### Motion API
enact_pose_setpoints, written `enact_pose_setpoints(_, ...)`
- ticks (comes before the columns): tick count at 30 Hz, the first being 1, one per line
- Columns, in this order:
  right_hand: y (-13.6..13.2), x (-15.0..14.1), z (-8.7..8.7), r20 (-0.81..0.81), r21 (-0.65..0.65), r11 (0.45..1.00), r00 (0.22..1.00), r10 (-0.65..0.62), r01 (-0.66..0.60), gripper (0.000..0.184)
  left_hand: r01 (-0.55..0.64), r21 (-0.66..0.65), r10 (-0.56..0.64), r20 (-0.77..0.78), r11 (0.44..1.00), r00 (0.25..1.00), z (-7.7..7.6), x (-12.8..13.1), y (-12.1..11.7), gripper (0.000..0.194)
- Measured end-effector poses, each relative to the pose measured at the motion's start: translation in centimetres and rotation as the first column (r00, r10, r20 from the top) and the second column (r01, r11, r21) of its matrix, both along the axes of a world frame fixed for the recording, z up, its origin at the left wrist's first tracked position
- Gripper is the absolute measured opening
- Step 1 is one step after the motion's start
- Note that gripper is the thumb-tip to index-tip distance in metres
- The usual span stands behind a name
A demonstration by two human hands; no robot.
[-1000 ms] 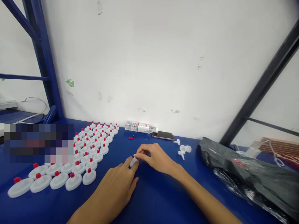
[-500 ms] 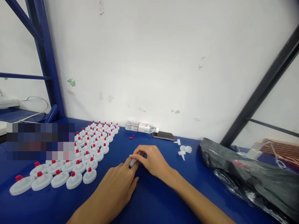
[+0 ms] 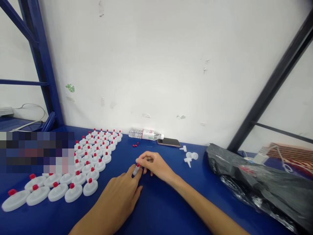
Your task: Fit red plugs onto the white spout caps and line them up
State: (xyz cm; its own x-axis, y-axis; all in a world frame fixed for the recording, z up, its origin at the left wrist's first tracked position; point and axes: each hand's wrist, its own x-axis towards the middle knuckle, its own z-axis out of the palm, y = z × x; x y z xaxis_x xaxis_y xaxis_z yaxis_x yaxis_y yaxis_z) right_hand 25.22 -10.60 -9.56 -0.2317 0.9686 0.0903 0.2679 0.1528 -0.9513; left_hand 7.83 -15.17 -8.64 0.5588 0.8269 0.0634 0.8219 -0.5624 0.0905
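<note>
My left hand (image 3: 119, 195) rests palm down on the blue table (image 3: 158, 209), fingers curled around a small white nozzle (image 3: 136, 170) with a red tip. My right hand (image 3: 153, 164) meets it from the right, its fingertips pinched on the red tip at the nozzle's top. Rows of white round caps with red tips (image 3: 80, 166) lie on the table to the left of my hands.
A few loose red tips (image 3: 135, 145), a lying water bottle (image 3: 145, 133) and a phone (image 3: 168, 142) sit by the wall. Loose white nozzle parts (image 3: 189, 157) lie to the right. A black plastic bag (image 3: 259, 182) fills the right side. Blue shelf posts stand at left.
A red tip now shows on the white nozzle between my fingers. My right hand's fingers have closed down onto it. The view has shifted slightly.
</note>
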Motion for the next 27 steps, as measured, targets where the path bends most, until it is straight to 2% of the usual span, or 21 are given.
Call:
enact_pose_setpoints(4, 0.7, 0.8, 0.4, 0.033, 0.054, 0.994, 0.994, -0.101, 0.099, 0.049, -0.11, 0.026, 0.111, -0.084, 0.994, 0.99, 0.0, -0.4, 0.4, 0.052)
enact_pose_setpoints(6, 0.8, 1.9, 1.4, 0.173, 0.153, 0.974, 0.965, -0.195, 0.169, 0.047, -0.163, 0.041, 0.167, -0.121, 0.986, 0.979, 0.0, -0.7, 0.6, 0.053)
enact_pose_setpoints(7, 0.7, 2.7, 2.0, 0.286, 0.236, 0.949, 0.919, -0.271, 0.207, 0.044, -0.184, 0.049, 0.189, -0.136, 0.982, 0.972, 0.0, -0.9, 0.6, 0.053)
enact_pose_setpoints(8, 0.6, 3.5, 2.8, 0.428, 0.349, 0.909, 0.825, -0.37, 0.228, 0.042, -0.202, 0.058, 0.208, -0.147, 0.978, 0.967, 0.1, -1.0, 0.6, 0.054)
enact_pose_setpoints(10, 0.3, 5.4, 4.3, 0.666, 0.524, 0.816, 0.479, -0.572, 0.244, 0.033, -0.227, 0.074, 0.236, -0.161, 0.971, 0.958, 0.2, -1.1, 0.5, 0.055)
enact_pose_setpoints(11, 0.1, 6.4, 5.1, 0.748, 0.524, 0.811, 0.314, -0.584, 0.26, 0.031, -0.237, 0.079, 0.247, -0.166, 0.968, 0.955, 0.3, -1.1, 0.5, 0.055)
enact_pose_setpoints(12, -0.1, 7.4, 5.7, 0.81, 0.489, 0.818, 0.191, -0.554, 0.303, 0.031, -0.246, 0.083, 0.257, -0.17, 0.966, 0.951, 0.4, -1.1, 0.4, 0.055)
enact_pose_setpoints(14, -0.5, 9.3, 6.7, 0.853, 0.445, 0.813, 0.099, -0.512, 0.376, 0.032, -0.258, 0.088, 0.27, -0.179, 0.962, 0.946, 0.6, -0.9, 0.3, 0.056)
enact_pose_setpoints(17, -1.0, 11.4, 7.5, 0.899, 0.36, 0.818, 0.068, -0.433, 0.449, 0.03, -0.264, 0.1, 0.278, -0.181, 0.959, 0.943, 0.7, -0.7, 0.1, 0.056)
enact_pose_setpoints(20, -1.2, 12.4, 7.6, 0.942, 0.232, 0.841, 0.101, -0.319, 0.488, 0.024, -0.259, 0.109, 0.274, -0.167, 0.96, 0.947, 0.6, -0.7, 0.2, 0.056)
enact_pose_setpoints(24, -1.0, 12.4, 7.2, 0.957, 0.078, 0.876, 0.21, -0.199, 0.476, 0.011, -0.257, 0.091, 0.268, -0.148, 0.962, 0.952, 0.4, -0.9, -0.1, 0.056)
enact_pose_setpoints(27, -0.7, 11.9, 6.7, 0.928, 0.013, 0.911, 0.334, -0.165, 0.413, 0.011, -0.254, 0.089, 0.266, -0.16, 0.963, 0.951, 0.7, -1.1, -0.7, 0.055)
